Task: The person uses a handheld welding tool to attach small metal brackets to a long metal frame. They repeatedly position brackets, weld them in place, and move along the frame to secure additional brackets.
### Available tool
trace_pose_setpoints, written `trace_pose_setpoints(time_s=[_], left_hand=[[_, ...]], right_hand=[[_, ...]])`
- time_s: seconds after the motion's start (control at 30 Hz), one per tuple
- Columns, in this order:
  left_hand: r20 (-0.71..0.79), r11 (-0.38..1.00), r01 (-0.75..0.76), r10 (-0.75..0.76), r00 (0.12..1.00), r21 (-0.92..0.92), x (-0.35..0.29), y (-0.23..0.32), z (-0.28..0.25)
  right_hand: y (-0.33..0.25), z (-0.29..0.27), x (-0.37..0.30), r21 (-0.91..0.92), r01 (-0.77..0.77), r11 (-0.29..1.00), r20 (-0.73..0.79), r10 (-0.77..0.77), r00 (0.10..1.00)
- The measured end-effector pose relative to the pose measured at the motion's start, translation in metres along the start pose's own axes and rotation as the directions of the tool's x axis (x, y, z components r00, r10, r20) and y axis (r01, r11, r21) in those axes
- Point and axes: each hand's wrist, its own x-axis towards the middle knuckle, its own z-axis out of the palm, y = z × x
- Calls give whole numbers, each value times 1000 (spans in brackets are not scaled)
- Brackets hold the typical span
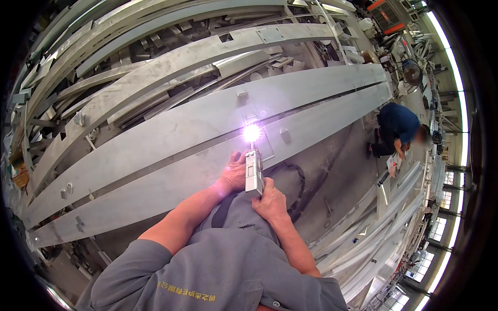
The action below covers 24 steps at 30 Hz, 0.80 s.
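My right hand [271, 201] is wrapped around the rear grip of a silver welding gun [253, 171]. The gun points away from me, and a white-violet glare [252, 133] at its tip hides the nozzle end and the spot under it. Close against the gun's left side, my left hand [235, 173] rests on the near long grey metal plate [192, 168], fingers extended forward. Beyond a narrow dark gap lies a second long plate [171, 132]. A small metal block [285, 136] stands on the near plate, right of the glare, and another block [243, 96] on the far plate.
Curved metal beams [171, 65] and offcuts fill the area behind the plates. A black cable [300, 189] loops on the floor right of my hands. At the right, a person in dark blue [398, 127] bends over, near stacked metal profiles [373, 233]. A round fan [411, 71] stands further back.
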Motion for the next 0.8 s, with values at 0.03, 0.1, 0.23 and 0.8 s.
trace_pose_setpoints(time_s=[0.03, 0.1, 0.23, 0.8], left_hand=[[10, 1000, 1, -1, 1000, 12, 1, 1, -2], [18, 999, 5, -5, 1000, 32, 1, 3, -6], [-25, 999, 16, -15, 1000, 31, 0, 6, -5], [-183, 1000, 0, -3, 983, -14, 13, 19, -11]], right_hand=[[1, 1, 0, 0, -1, 1000, -6, 1, 1000], [1, 3, -1, -3, -9, 1000, -13, 9, 1000], [5, 6, -4, 30, -9, 1000, -30, 10, 999], [85, -10, -52, 291, 149, 945, -476, 8, 879]])
